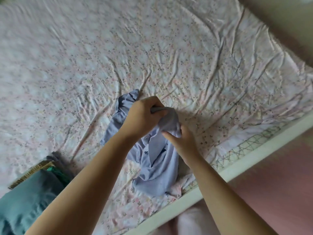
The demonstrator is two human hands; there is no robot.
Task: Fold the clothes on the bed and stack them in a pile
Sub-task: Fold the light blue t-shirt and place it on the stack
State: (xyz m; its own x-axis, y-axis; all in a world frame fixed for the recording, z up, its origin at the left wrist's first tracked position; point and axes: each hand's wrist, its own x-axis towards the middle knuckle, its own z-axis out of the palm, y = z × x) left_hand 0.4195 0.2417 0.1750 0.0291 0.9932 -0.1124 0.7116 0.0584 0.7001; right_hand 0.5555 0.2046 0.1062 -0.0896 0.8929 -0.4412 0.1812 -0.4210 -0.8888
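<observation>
A crumpled light blue button-up shirt (155, 163) lies near the front edge of the bed, partly lifted off the floral sheet (152, 48). My left hand (144, 116) grips a bunched part of the shirt from above. My right hand (179, 139) grips the same bunch just below and to the right. The rest of the shirt hangs down onto the sheet, with one end trailing out behind my left hand.
A wicker basket (28, 173) stands at the lower left with teal fabric (28, 197), a green item and a grey cloth in or on it. The bed's white frame edge (237, 168) runs diagonally at the lower right, with pink floor beyond.
</observation>
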